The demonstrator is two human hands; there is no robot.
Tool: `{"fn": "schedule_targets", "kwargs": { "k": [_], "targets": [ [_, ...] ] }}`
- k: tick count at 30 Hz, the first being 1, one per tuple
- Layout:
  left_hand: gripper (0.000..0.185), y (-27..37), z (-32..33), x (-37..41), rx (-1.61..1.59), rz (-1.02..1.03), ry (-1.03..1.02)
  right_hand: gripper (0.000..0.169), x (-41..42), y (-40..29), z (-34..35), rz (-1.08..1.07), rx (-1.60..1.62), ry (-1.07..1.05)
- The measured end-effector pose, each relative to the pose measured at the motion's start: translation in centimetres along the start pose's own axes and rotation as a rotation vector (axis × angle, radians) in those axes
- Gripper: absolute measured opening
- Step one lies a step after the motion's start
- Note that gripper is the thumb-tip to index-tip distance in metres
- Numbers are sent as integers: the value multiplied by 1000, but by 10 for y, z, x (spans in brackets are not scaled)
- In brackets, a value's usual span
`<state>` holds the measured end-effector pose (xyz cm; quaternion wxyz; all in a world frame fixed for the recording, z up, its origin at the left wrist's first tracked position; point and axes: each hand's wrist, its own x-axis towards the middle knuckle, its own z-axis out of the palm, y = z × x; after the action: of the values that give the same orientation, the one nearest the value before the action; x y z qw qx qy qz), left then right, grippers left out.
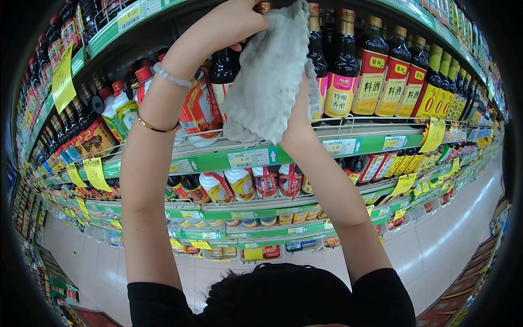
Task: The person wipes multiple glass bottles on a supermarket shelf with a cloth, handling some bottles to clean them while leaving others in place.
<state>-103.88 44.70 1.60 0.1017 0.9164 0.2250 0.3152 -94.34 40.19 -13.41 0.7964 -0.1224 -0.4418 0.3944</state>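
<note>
A crumpled grey cloth hangs in front of the upper shelf and covers several bottles behind it. My right hand reaches up behind the cloth, with only its wrist side showing; the cloth drapes over it and its fingers are hidden. At the cloth's upper left edge, my left hand has curled fingers beside a gold bottle cap. Whether it grips that bottle's neck is hidden. Just below the left hand stands a dark glass bottle. Right of the cloth is a dark vinegar bottle with a pink and cream label.
Red-labelled cooking wine bottles stand farther right. A white jug with a red label is near my left forearm. A low wire rail edges the shelf above a green price strip. Yellow price tags stick outward. Another shelf overhangs above.
</note>
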Motion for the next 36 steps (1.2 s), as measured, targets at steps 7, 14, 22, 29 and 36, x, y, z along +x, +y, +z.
{"fn": "schedule_targets", "kwargs": {
  "k": [7,14,22,29,36],
  "targets": [
    [35,6,-2,-6,96,138,41,54,-26,22,-37,245,558,-133],
    [37,-59,-1,33,449,694,129,55,-51,25,-45,187,438,-93],
    [50,-24,-4,16,-162,146,-147,62,20,-23,-21,-802,-1783,-171],
    [49,-6,-21,-4,-39,174,-148,59,-4,-25,-24,-815,-1902,-276],
    [50,-25,-1,-13,82,274,159,45,-44,-29,-51,-805,-1981,-423]
  ]
}}
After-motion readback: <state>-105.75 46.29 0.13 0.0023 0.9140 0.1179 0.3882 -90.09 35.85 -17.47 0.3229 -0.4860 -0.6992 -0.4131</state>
